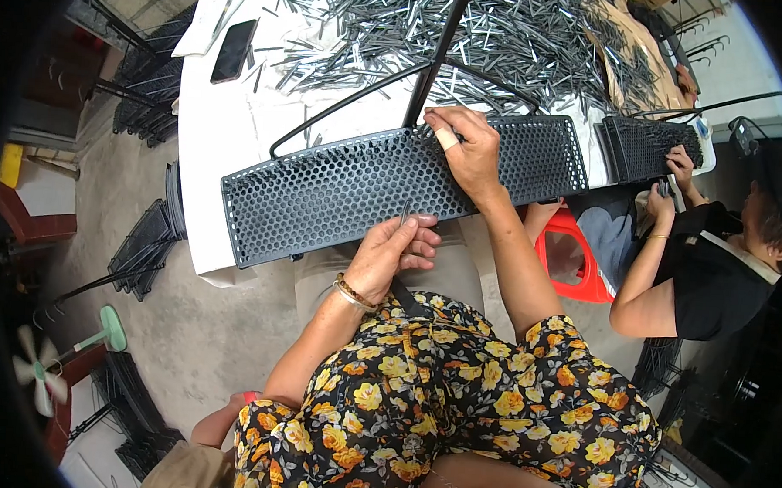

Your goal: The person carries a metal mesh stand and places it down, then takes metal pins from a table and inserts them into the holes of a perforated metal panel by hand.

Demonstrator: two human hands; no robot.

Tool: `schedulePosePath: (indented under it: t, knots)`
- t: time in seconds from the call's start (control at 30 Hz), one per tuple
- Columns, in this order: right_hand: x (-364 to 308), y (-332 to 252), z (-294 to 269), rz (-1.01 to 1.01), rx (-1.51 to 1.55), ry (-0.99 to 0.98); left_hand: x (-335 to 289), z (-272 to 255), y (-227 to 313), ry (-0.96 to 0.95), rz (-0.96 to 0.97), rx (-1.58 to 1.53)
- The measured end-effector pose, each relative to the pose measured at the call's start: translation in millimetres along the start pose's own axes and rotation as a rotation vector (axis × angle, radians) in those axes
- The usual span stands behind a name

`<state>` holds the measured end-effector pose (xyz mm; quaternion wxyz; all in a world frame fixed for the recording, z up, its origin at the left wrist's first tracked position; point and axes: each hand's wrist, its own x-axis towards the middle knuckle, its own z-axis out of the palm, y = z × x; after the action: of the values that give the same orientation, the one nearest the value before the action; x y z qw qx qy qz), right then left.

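A long black perforated metal rack panel (pixel 341 194) lies across my lap and the table's front edge. Black rods rise from its far side. My right hand (pixel 469 151), with pale tape round one finger, is closed in a pinch at the panel's far edge, beside the upright rod (pixel 440 50); whatever is in the fingertips is too small to make out. At the near edge, my left hand (pixel 395 251) pinches a thin dark strip (pixel 405 211) between thumb and forefinger, its other fingers curled loosely. Beads and a bangle circle that wrist.
A large heap of thin dark strips (pixel 435 37) covers the white-topped table (pixel 216 162). A phone (pixel 234 51) lies at left. On the right, a co-worker (pixel 712 284) handles another perforated panel (pixel 644 150) near a red stool (pixel 574 252). Black racks (pixel 142 246) and a fan (pixel 41 370) stand left.
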<state>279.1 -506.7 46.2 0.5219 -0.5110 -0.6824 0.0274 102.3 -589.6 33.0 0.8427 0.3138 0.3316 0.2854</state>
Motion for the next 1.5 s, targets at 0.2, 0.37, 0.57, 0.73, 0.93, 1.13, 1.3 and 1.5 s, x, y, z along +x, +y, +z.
schedulePosePath:
  t: [0.2,0.37,0.57,0.73,0.93,1.13,1.3,1.5]
  knots:
    - [-3.3,2.7,2.1,0.022,0.05,-0.015,1.2,1.6,-0.1,-0.004,-0.001,0.003]
    - [-4.3,0.8,2.3,-0.015,0.005,-0.013,1.0,2.0,0.5,0.003,-0.005,0.017]
    - [-6.0,-5.2,2.7,-0.032,-0.022,-0.014,0.7,1.5,0.3,0.006,-0.001,0.016]
    - [-11.2,-2.0,8.6,-0.005,-0.053,0.02,2.2,1.1,-0.2,0.001,-0.004,0.011]
    - [-13.4,-2.0,13.7,0.014,-0.053,0.074,2.1,0.5,-0.8,0.009,0.0,0.006]
    - [-16.7,-1.8,14.6,-0.016,-0.113,-0.018,3.2,-1.1,-1.7,0.004,-0.001,0.002]
    - [-17.1,-4.3,14.5,0.011,-0.108,-0.045,2.3,-1.9,-1.3,0.01,-0.004,0.005]
    - [-20.6,-7.6,15.5,0.032,-0.106,-0.046,1.0,-2.3,-1.0,0.013,-0.002,0.008]
